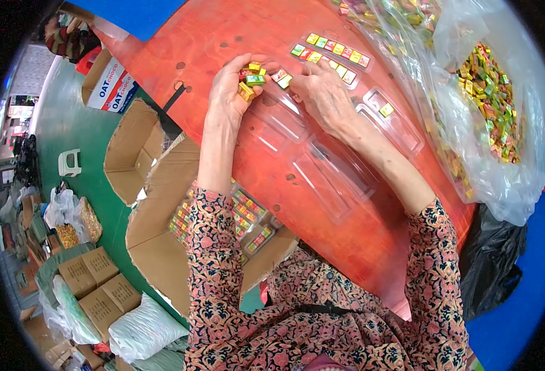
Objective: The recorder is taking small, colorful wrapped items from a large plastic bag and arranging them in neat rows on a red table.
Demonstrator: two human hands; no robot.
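My left hand (229,83), fingers curled, holds several small wrapped candies (254,80) in yellow, green and red. My right hand (325,96) is closed, its fingertips pinched at a pair of small candies (281,78) above the end of a clear plastic tray (278,117). Whether those candies rest in the tray is hard to tell. Just beyond the right hand, a two-row clear tray (334,54) is lined with candies, partly covered by the fingers. Right of the wrist, another clear tray (399,123) has one yellow candy (386,110) in it.
More clear trays (325,176) lie on the red table (260,167) between my forearms. A large clear bag (464,123) of loose candies stands at the right, above a black bag (492,260). An open carton (155,247) at the left holds filled trays (244,213).
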